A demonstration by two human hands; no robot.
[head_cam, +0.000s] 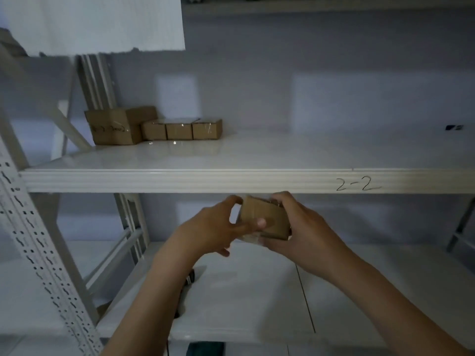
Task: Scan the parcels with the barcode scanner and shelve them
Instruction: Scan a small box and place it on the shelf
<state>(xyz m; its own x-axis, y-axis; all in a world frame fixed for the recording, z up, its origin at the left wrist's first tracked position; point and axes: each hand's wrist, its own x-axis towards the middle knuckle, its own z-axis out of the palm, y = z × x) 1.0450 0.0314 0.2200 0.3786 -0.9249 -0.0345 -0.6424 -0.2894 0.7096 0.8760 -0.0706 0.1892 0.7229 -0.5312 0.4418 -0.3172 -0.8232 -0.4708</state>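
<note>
A small brown cardboard parcel (264, 219) is held in both hands just below the front edge of the white shelf marked "2-2" (231, 179). My left hand (218, 227) grips its left side with the thumb across the front. My right hand (298, 227) wraps its right side and underside. On that shelf, at the back left, stand a larger cardboard box (114, 129) and a row of three small boxes (181, 130). A dark object, perhaps the scanner (190, 277), lies on the lower shelf, mostly hidden by my left forearm.
The lower white shelf (257, 291) spreads beneath my arms. A perforated white upright post (33, 242) rises at the left. Diagonal braces sit behind the shelves at left and far right. A white sheet (97, 21) hangs at the top left.
</note>
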